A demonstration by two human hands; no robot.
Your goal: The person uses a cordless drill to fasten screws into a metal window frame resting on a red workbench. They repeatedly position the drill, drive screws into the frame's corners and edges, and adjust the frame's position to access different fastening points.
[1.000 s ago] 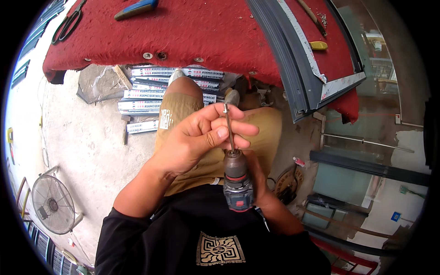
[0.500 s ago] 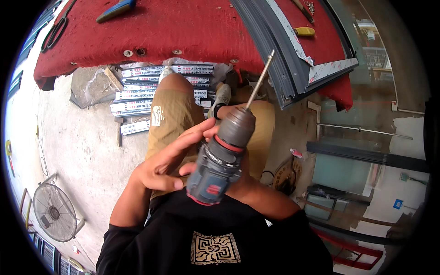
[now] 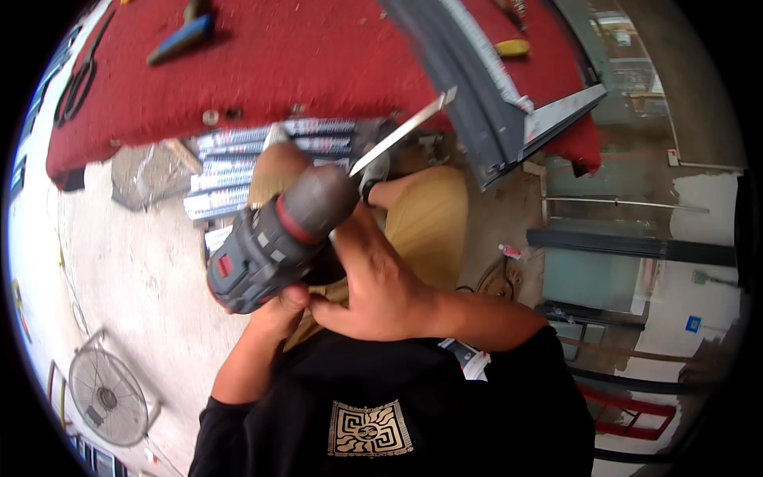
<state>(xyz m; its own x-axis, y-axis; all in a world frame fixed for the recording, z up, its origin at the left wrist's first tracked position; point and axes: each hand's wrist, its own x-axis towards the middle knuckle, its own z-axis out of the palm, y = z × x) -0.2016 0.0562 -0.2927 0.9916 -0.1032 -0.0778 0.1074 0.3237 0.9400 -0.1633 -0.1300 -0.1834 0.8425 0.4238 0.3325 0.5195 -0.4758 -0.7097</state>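
Observation:
A dark cordless drill with a red ring is held in front of my lap, tilted so its chuck faces up and to the right. A long thin bit sticks out of the chuck toward the red-covered table, blurred by motion. My left hand is closed on the drill from below, its thumb against the underside of the body. Close against the drill's right side is my right hand, thumb spread toward the left hand. The drill hides its fingertips and the handle, so its grip cannot be made out.
A red-covered table stands ahead, bearing scissors, a blue-handled tool, a yellow-handled tool and a dark grey frame jutting past the near edge. Wrapped profile strips lie on the floor below. A fan stands left.
The drill has moved left and tipped further over, its rear now lower left. My left hand, earlier open beside it, has closed on it from below. More of my right hand shows.

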